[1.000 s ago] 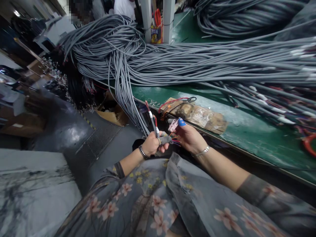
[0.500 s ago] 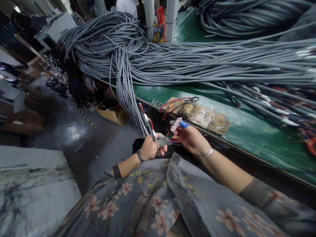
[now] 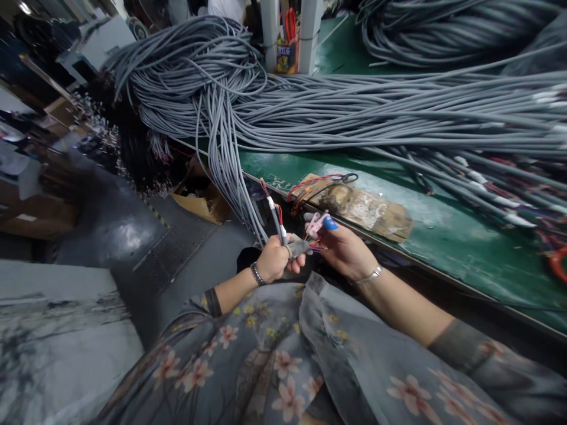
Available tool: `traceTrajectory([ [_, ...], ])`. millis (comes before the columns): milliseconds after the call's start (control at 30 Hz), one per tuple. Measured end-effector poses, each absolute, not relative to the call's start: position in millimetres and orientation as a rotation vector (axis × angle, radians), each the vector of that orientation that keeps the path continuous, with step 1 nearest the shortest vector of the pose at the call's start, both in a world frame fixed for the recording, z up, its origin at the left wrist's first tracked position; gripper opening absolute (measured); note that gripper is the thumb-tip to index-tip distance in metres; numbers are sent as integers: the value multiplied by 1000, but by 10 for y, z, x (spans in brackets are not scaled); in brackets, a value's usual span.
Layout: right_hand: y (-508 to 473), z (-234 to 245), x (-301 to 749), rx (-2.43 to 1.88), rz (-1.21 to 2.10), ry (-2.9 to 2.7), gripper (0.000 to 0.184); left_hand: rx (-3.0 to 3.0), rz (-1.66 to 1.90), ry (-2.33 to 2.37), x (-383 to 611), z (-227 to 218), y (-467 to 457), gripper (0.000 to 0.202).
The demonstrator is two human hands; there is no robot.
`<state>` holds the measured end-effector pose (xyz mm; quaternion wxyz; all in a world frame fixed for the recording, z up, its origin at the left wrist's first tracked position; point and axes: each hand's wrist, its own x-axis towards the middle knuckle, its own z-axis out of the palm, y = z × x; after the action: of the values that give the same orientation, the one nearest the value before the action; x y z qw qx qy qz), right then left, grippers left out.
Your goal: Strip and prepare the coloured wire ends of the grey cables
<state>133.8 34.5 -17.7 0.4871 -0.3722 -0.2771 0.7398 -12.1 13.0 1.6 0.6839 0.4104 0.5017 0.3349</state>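
Observation:
My left hand (image 3: 275, 260) is closed around the ends of several grey cables (image 3: 248, 206), its thumb in a grey covering. Above the fist stick up cable ends with white bands (image 3: 271, 203) and red inner wires. Thin multicoloured wires (image 3: 314, 244) fan out from the left thumb toward my right hand (image 3: 345, 251). Pinched in the right fingers is a small pale pink piece (image 3: 315, 224), too small to identify. Blue tape (image 3: 330, 223) wraps the right thumb. Part of the right fingers is hidden behind the thumb and palm.
A green workbench (image 3: 443, 254) carries a long bundle of grey cables (image 3: 354, 112) and a taped wooden block (image 3: 376, 212) near its edge. Red-handled scissors (image 3: 290, 25) stand in a holder between posts. An open cardboard box (image 3: 195, 206) lies below, left of the bench.
My left hand has moved slightly right, closer to the right hand, and the banded cable ends have shifted right with it. The pink piece has turned a little in my right fingers.

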Motion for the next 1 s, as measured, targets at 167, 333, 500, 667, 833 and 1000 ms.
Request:
traceTrajectory([
  [167, 342, -185, 1342, -905, 1804, -671, 35, 946, 730, 1126, -121, 4, 123, 47],
  [333, 332, -130, 1373, -902, 1893, -564, 40, 933, 767, 1119, -175, 21, 47, 47],
  [500, 346, -122, 1356, -931, 1851, -653, 32, 909, 842, 1133, -206, 26, 5, 48],
  [667, 353, -126, 1322, -923, 1837, -629, 33, 852, 880, 1143, -133, 64, 58, 49],
  [833, 330, -204, 1329, -973, 1579, -796, 41, 826, 880, 1141, -77, 71, 87, 48],
  [1000, 371, -287, 1324, -952, 1636, -814, 50, 845, 878, 1120, -68, 48, 87, 48],
])
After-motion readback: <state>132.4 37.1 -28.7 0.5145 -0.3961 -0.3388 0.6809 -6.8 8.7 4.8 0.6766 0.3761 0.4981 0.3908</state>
